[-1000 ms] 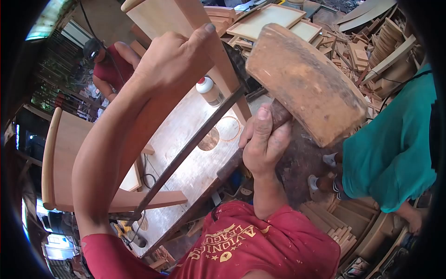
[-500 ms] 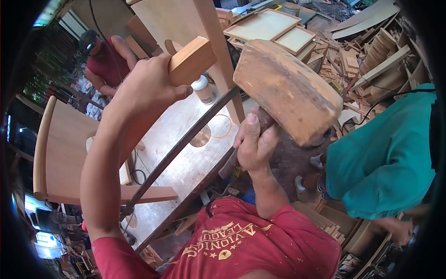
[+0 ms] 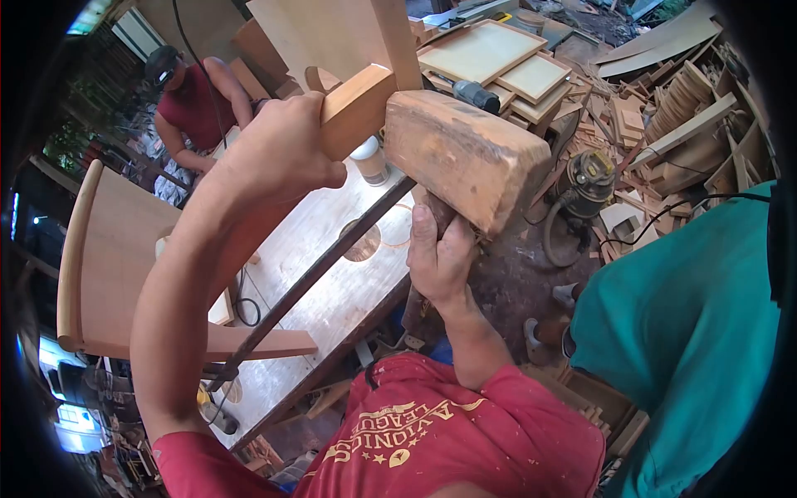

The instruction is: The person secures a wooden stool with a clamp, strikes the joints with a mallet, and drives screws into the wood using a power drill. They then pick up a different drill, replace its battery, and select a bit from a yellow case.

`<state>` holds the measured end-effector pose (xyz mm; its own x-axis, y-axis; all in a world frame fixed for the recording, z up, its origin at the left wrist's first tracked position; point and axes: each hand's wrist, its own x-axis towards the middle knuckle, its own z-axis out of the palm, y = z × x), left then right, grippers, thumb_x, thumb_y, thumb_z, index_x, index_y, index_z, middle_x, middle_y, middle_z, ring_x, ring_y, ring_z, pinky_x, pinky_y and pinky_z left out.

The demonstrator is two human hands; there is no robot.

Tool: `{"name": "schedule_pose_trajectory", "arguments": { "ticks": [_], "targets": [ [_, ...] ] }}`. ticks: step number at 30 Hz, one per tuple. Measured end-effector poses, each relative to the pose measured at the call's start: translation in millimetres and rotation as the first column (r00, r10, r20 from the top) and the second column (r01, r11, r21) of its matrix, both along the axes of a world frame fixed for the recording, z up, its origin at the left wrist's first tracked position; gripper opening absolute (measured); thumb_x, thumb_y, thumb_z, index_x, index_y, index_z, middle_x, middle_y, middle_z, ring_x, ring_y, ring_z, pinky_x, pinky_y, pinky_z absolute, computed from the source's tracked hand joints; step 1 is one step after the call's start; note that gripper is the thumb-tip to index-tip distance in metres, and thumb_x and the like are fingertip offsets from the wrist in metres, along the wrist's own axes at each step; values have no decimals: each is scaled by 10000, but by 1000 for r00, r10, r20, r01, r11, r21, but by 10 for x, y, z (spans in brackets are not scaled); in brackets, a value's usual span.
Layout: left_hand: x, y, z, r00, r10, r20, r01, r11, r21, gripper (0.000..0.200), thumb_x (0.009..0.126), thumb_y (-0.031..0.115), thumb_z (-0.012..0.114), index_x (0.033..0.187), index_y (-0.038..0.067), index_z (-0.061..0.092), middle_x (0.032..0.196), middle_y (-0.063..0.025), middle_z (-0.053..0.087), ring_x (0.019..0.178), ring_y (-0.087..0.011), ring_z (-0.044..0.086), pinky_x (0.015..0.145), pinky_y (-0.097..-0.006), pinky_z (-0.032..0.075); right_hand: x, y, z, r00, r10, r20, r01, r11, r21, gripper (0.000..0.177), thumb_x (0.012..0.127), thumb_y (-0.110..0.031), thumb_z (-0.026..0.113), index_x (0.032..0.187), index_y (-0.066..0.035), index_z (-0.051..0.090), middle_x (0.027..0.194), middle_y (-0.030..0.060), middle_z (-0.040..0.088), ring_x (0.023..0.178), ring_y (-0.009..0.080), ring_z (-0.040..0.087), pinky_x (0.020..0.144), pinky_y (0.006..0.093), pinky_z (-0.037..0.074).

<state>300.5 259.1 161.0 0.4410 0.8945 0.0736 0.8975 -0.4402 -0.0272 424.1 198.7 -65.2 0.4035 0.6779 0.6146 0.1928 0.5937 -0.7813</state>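
My left hand [image 3: 278, 145] is wrapped round a wooden block [image 3: 357, 108], whose end sticks out to the right beside a tall wooden panel [image 3: 349, 37]. In my right hand [image 3: 442, 257] is the handle of a large wooden mallet [image 3: 465, 153]. The mallet's head is close to the block's right end; whether they touch I cannot tell. A long dark metal bar [image 3: 311, 278] runs diagonally below both hands, over the workbench [image 3: 290, 241]. Behind the bar stands a white-capped bottle [image 3: 369, 162].
A curved wooden panel [image 3: 116, 257] lies at the left. One person [image 3: 199, 108] is at the upper left, another in green [image 3: 689, 332] at the right. Framed panels [image 3: 481, 50], a machine [image 3: 585, 178] and wood scraps [image 3: 627, 120] are beyond the bench.
The mallet has moved left toward the block, along with my right hand. The person in green has shifted, and the machine now shows beyond the mallet.
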Motion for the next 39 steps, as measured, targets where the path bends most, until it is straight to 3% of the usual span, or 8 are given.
{"name": "schedule_pose_trajectory", "arguments": {
  "ticks": [9, 14, 18, 21, 30, 32, 35, 39],
  "targets": [
    [-377, 220, 106, 958, -85, 275, 197, 891, -410, 896, 605, 261, 783, 1343, -99, 427, 1070, -195, 638, 1031, -277, 645, 890, -346, 513, -47, -89, 95, 1000, -18, 1, 18, 987, 162, 360, 942, -132, 554, 1218, 95, 512, 1124, 188, 586, 1016, 292, 570, 930, 426, 430],
    [-465, 285, -4, 871, 32, 490, 236, 848, -475, 1209, 590, 684, 798, 1399, -108, 373, 1170, -221, 578, 1113, -316, 585, 913, -340, 470, -217, -79, -96, 980, -90, 180, 67, 989, 131, 293, 943, -101, 565, 1159, 97, 574, 1111, 198, 619, 1022, 320, 591, 960, 441, 426],
    [-387, 229, 28, 922, -61, 383, 224, 890, -397, 1235, 585, 821, 707, 1346, -120, 460, 1202, -270, 567, 1253, -393, 480, 1114, -363, 292, -102, -145, 45, 996, 71, 46, -79, 978, 195, 301, 906, -52, 605, 1183, 67, 596, 1098, 213, 642, 1002, 372, 629, 900, 423, 487],
    [-377, 237, 31, 914, -43, 404, 222, 887, -406, 1222, 575, 795, 740, 1340, -118, 467, 1198, -271, 571, 1264, -397, 475, 1122, -366, 280, -91, -81, -40, 905, -286, 315, 191, 935, 300, 231, 939, -83, 570, 1082, 81, 646, 985, 189, 678, 906, 355, 649, 866, 409, 497],
    [-249, 142, 75, 950, -9, 313, 137, 910, -392, 1117, 602, 530, 867, 1394, -109, 405, 1256, -233, 563, 1263, -360, 499, 1099, -353, 316, 64, -207, -181, 970, 209, 124, -211, 977, 4, 195, 995, -79, 474, 1133, 29, 560, 681, 49, 519, 532, 118, 493, 513, 274, 420],
    [-273, 118, 0, 961, -111, 254, 168, 962, -215, 1030, 599, 629, 833, 1222, -115, 488, 1090, -282, 622, 1104, -379, 603, 959, -393, 437, 375, -251, 241, 864, -197, 464, 76, 961, 267, 307, 914, -137, 634, 1176, 20, 655, 1130, 168, 685, 1025, 345, 666, 911, 437, 504],
    [-299, 22, -150, 962, -244, 124, 227, 964, 138, 730, 670, 458, 858, 1067, -51, 518, 949, -267, 658, 970, -418, 654, 832, -464, 525, 570, -284, 475, 955, 231, 185, -225, 973, -58, 307, 1024, -260, 471, 1132, 27, 489, 669, 45, 486, 480, 109, 456, 419, 240, 368],
    [-461, -453, -220, 999, 30, 25, -36, 946, 323, 531, 721, 302, 830, 1043, 1, 534, 903, -183, 680, 855, -332, 691, 741, -412, 557, 833, -374, 1206, 956, 282, 81, -282, 959, -13, 549, 1002, -452, 492, 1220, 52, 469, 710, 74, 493, 458, 115, 442, 387, 225, 350]
  ]
}}
